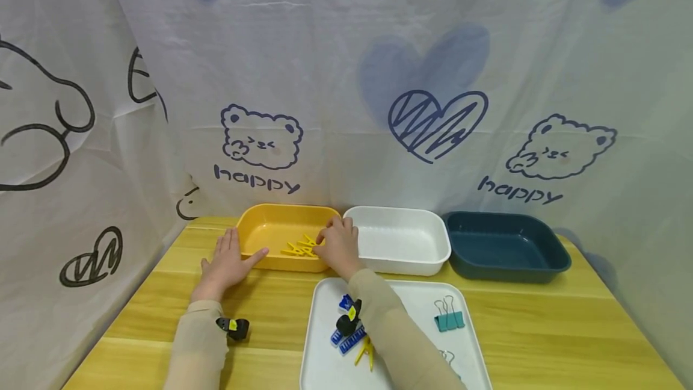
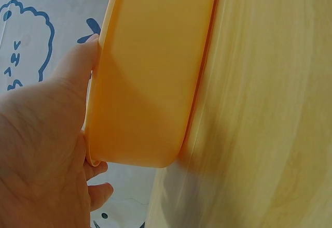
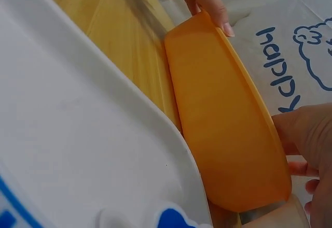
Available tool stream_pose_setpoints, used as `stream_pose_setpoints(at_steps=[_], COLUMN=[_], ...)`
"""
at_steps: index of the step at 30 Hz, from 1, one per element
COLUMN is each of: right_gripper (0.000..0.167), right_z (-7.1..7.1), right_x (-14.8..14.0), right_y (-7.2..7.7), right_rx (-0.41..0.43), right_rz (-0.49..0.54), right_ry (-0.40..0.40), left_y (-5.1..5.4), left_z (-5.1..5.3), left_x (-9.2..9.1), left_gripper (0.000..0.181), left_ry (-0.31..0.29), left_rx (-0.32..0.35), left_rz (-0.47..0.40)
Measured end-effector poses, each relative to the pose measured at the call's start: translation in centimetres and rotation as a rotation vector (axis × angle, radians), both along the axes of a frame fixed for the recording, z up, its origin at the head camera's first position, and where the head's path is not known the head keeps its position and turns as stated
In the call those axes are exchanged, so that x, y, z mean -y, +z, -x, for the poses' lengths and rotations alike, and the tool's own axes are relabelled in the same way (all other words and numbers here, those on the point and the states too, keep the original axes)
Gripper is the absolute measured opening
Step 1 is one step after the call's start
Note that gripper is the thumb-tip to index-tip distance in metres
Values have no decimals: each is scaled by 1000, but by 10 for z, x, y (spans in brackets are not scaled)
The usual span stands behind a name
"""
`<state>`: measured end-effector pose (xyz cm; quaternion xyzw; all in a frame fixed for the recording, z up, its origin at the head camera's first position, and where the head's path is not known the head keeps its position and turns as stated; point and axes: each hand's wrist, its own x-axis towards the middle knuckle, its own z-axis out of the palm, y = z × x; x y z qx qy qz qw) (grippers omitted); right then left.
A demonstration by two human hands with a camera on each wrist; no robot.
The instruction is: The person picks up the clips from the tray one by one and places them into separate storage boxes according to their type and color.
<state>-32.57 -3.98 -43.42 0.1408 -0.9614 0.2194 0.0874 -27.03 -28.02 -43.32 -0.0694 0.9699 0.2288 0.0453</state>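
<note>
My left hand (image 1: 226, 266) rests at the left end of the yellow bin (image 1: 292, 265), fingers spread and fairly straight, thumb along the front rim. In the left wrist view the thumb lies on the bin's rim and the other fingers show past its end. My right hand (image 1: 341, 247) reaches over the bin's front right corner with bent fingers. Its fingertips are right beside several yellow clothespins (image 1: 298, 249) on the bin floor. Whether they pinch one cannot be made out; in the right wrist view the bin wall hides the tips.
A white bin (image 1: 400, 265) and a dark blue bin (image 1: 506, 271) stand to the right. The white tray (image 1: 308, 354) in front carries teal binder clips (image 1: 449, 321), blue-and-white pieces (image 1: 352, 340) and a yellow clothespin (image 1: 365, 351), partly under my right forearm. A printed curtain hangs behind.
</note>
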Motion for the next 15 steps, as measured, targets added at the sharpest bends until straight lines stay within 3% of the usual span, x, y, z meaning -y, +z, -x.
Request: stream_pose_setpoints(at_steps=[15], right_gripper=[21], right_z=[-23], right_x=[-15], right_y=[13], right_rx=[15], right_rz=[169], right_ry=[-10], left_y=[-1], left_z=[0], left_x=[0], left_gripper=[115], left_ry=[-2], left_rx=[-5], left_rz=[-7])
